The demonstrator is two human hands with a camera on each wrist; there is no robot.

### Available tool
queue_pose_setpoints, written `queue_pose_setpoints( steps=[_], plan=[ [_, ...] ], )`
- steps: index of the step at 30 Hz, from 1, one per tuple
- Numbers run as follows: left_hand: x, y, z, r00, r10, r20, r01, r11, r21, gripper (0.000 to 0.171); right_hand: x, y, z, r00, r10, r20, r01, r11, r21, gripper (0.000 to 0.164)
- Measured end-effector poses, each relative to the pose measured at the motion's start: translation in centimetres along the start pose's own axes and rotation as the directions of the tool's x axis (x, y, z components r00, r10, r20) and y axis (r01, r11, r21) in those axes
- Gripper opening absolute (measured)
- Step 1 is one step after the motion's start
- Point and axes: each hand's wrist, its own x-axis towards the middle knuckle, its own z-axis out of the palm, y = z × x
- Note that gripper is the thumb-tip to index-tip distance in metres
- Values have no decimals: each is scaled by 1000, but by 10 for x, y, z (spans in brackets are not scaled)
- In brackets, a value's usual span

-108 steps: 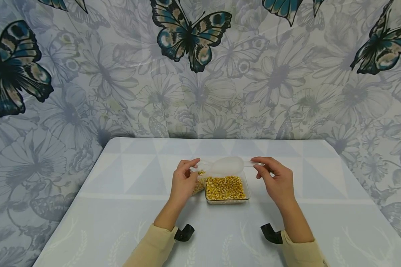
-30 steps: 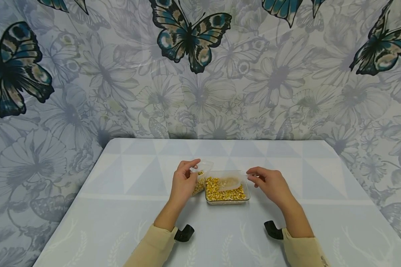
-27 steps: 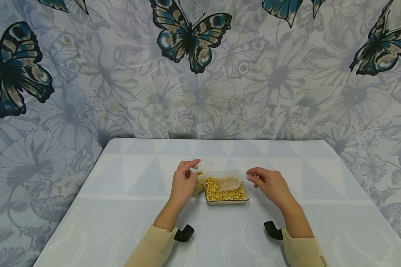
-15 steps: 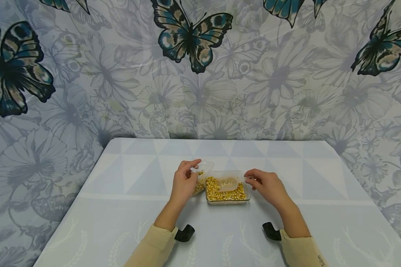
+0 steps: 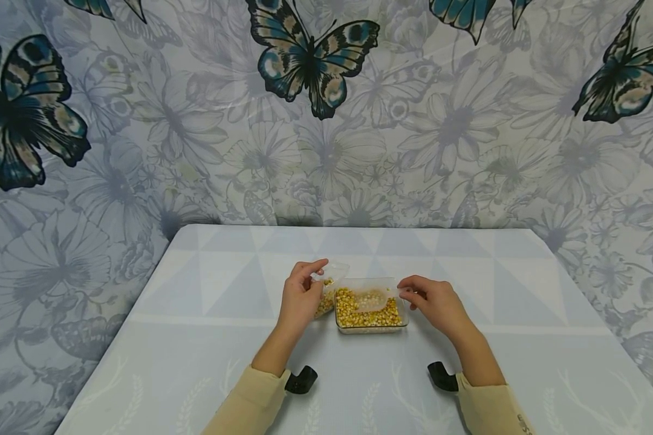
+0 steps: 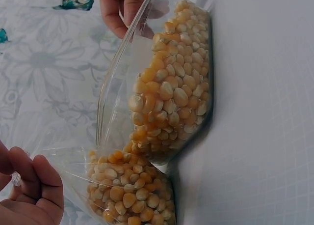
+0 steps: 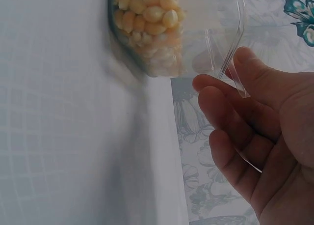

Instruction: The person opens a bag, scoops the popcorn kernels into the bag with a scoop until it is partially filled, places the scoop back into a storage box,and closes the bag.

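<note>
A clear rectangular container (image 5: 372, 330) of yellow corn kernels (image 6: 176, 82) stands mid-table. My right hand (image 5: 438, 302) is at its right side, pinching the thin handle of a translucent plastic scoop (image 5: 371, 299) between thumb and index finger. The scoop's bowl is inside the container, among the kernels at the back. In the right wrist view the clear handle (image 7: 239, 82) crosses the container's rim, and the other fingers are loosely curled. My left hand (image 5: 302, 293) grips the upper edge of a clear plastic bag (image 6: 132, 190) part-filled with kernels, which leans against the container's left side.
The table (image 5: 207, 362) has a pale patterned cover. Behind it hangs a floral cloth with butterflies (image 5: 307, 60). A black wrist mount (image 5: 302, 380) sticks out from the left sleeve, another wrist mount (image 5: 442, 377) from the right.
The scoop has gone from above the container's back edge down into the kernels, my right hand lowering with it and shifting slightly left. My left hand and the bag have stayed in place.
</note>
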Motion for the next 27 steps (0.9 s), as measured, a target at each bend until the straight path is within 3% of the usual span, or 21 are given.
queue_pose_setpoints(
  steps=[12, 21, 27],
  plan=[
    [1, -2, 0, 1000, 9, 4, -9, 1000, 15, 49, -1, 0, 1, 1000, -14, 4, 14, 1000, 21, 18],
    [0, -1, -1, 1000, 2, 11, -2, 1000, -7, 49, -1, 1, 4, 995, -78, -55, 77, 997, -27, 18],
    [0, -1, -2, 1000, 5, 11, -5, 1000, -13, 49, -2, 5, 4, 992, -96, -85, 97, 995, 2, 18]
  ],
)
